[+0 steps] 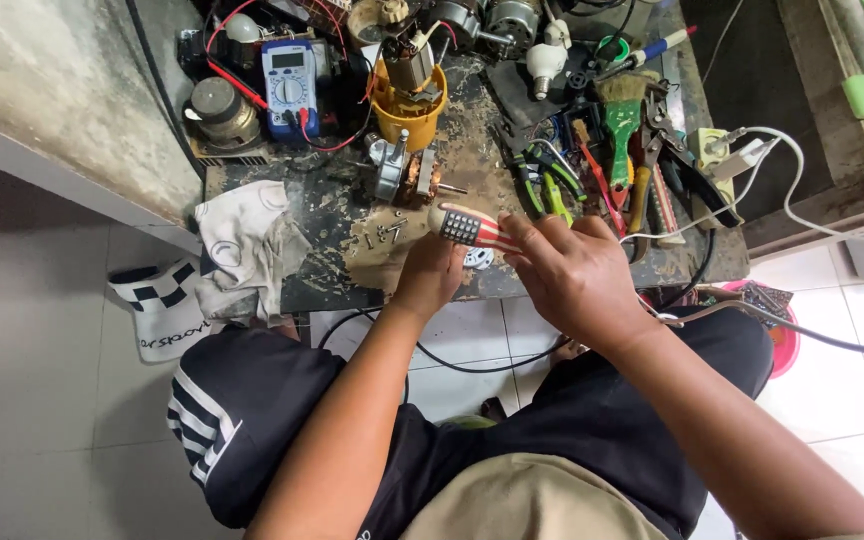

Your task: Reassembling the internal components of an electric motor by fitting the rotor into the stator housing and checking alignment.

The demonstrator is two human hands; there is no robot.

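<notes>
both hands meet at the counter (352,215) front edge: the right hand (577,280) grips a screwdriver's red-and-white striped handle (472,229), the left hand (430,272) closes beneath it on a small white part (479,259) (mostly hidden), near loose screws (384,233).

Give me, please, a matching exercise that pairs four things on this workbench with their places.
Things:
1. screwdriver handle
2. multimeter
3. white rag
4. green-handled brush

Places:
A. draped over the bench's front left edge
B. among the hand tools on the right of the bench
C. between the left hand and the right hand
D. at the back left, with red leads around it

Pairs: 1-C, 2-D, 3-A, 4-B
</notes>
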